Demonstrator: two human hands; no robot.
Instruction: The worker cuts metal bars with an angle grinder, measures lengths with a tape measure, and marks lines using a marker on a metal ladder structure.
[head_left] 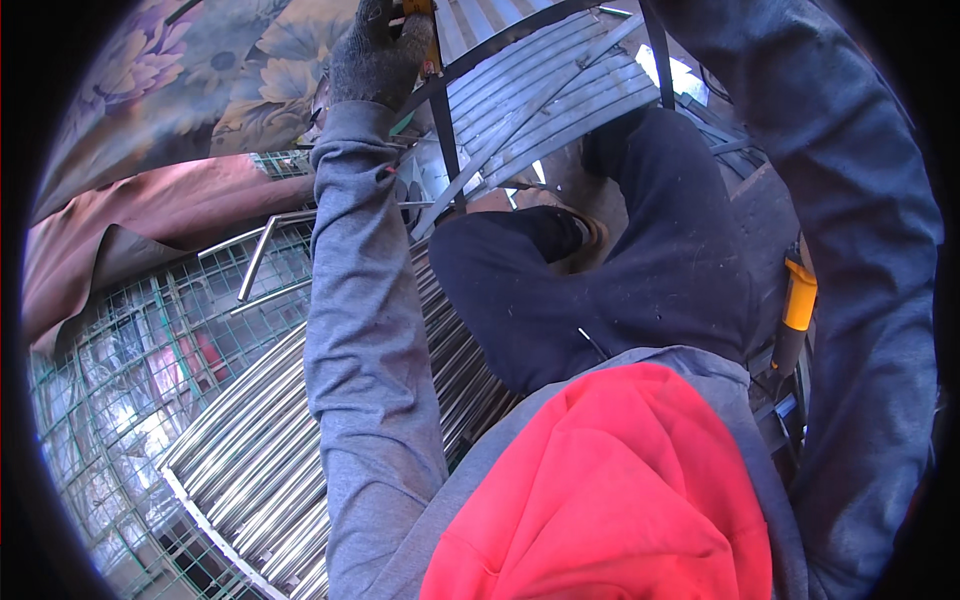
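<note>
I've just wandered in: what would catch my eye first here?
Most likely the bright red fabric over the person's chest, at the bottom centre. Next come the shiny metal tubes, lying in a row at the lower left, and the yellow-orange handle at the right. At the top edge, the gloved left hand is by a yellow-orange object, partly cut off.

Floral fabric (230, 75), perhaps upholstery, near green wire mesh (130, 350).

Metal slats (500, 100) before legs (600, 300); rods (270, 430) left, tool (798, 300) right; mesh (110, 390) far left.
</note>
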